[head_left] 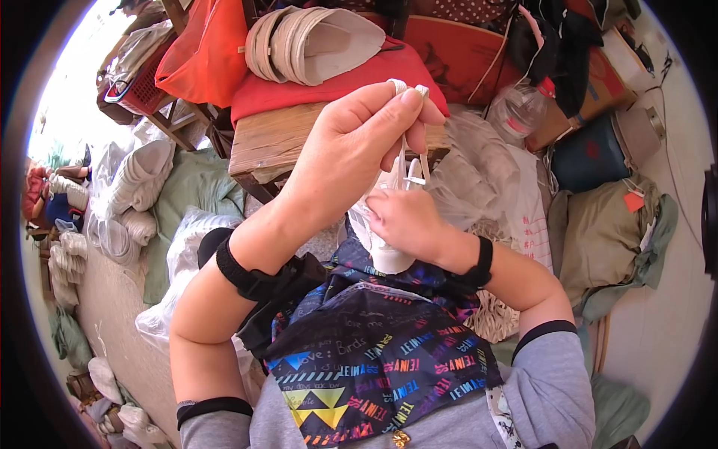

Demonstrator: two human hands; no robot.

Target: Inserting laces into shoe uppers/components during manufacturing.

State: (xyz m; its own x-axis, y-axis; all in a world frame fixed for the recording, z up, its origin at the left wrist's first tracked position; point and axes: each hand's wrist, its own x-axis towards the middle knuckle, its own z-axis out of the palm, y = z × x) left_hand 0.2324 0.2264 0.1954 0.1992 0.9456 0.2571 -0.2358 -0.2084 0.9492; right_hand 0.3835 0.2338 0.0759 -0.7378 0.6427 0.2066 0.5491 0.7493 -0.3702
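White shoe (pixel 389 251) half-hidden behind hands (pixel 407 217)

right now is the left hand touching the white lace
Touching. The head view shows the left hand raised, its fingertips pinching the white lace, which runs down to the right hand.

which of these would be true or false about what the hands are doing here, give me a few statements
1. The left hand is raised, pinching white lace ends at its fingertips. True.
2. The right hand lies flat on the wooden table. False: it rests on a white shoe in the lap.
3. Both wrists wear black bands. True.
4. The stack of white shoe parts lies on a blue cloth. False: the cloth is red.
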